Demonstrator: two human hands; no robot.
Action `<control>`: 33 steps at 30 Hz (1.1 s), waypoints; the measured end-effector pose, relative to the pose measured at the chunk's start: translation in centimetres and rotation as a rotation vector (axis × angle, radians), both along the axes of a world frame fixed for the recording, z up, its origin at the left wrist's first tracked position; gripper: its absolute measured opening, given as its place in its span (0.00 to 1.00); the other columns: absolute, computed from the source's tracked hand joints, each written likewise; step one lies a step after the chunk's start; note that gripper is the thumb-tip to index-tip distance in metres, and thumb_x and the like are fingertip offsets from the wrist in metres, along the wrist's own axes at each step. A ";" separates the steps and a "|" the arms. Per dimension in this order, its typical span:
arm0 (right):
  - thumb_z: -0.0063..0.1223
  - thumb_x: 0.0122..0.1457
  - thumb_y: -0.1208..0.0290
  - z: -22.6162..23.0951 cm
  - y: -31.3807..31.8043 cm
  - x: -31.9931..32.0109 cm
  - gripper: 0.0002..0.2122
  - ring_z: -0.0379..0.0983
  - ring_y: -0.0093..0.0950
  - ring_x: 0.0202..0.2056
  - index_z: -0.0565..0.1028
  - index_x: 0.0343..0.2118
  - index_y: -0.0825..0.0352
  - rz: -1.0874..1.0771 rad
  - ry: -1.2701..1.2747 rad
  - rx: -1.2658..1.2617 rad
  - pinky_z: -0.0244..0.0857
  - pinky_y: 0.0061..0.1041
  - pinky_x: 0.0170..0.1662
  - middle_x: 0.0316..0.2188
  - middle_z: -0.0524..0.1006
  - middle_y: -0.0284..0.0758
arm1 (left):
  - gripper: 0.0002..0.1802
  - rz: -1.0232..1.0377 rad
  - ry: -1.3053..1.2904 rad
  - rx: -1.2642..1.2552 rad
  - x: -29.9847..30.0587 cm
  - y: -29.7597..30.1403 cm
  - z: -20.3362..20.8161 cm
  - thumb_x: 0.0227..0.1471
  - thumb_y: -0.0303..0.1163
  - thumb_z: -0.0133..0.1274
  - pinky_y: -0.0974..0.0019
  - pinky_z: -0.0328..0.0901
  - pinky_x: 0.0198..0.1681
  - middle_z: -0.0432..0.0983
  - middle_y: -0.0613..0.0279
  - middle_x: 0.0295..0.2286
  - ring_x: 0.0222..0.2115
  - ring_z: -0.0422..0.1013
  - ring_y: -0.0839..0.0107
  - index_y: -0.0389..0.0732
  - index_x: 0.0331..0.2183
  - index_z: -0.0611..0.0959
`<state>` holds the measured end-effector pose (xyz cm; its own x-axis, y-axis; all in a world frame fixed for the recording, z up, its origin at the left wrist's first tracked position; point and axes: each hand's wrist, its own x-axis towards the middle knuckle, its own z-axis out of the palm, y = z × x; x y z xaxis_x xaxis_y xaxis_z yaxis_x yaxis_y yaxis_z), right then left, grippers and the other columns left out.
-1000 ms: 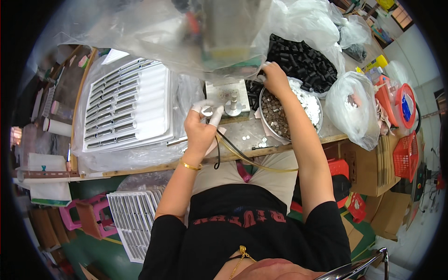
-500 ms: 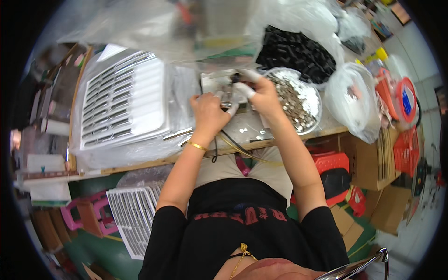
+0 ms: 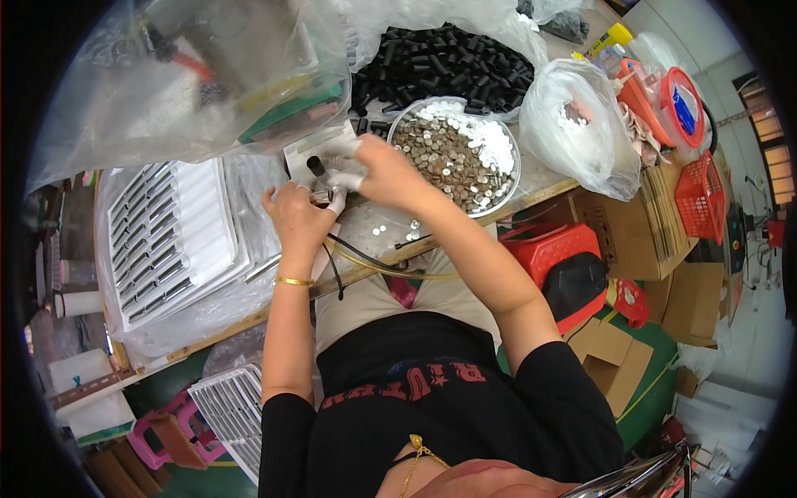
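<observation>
With the left hand (image 3: 300, 214) pinched closed on a small shiny metal piece (image 3: 320, 197) and the blurred right hand (image 3: 388, 174) half-curled, its hold unclear, best keep the left steady and the black tube (image 3: 315, 166), leaning between both hands' fingertips, well aligned.
</observation>
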<state>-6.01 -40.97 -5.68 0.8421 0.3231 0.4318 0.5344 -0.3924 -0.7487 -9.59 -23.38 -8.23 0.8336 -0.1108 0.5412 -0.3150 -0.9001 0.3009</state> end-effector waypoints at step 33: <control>0.63 0.45 0.68 -1.5 -15.6 3.6 0.12 0.76 0.38 0.34 0.80 0.35 0.62 -0.391 0.486 -0.497 0.67 0.32 0.41 0.30 0.79 0.43 | 0.20 0.003 0.055 0.025 -0.5 0.6 0.5 0.36 0.45 0.64 0.50 0.56 0.46 0.72 0.56 0.19 0.27 0.68 0.58 0.38 0.16 0.78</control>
<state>-2.42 -56.54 -7.17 0.9912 0.0234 -0.1303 -0.0527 -0.8331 -0.5506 -10.09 -22.76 -7.75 0.8624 -0.1210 0.4916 -0.2957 -0.9086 0.2950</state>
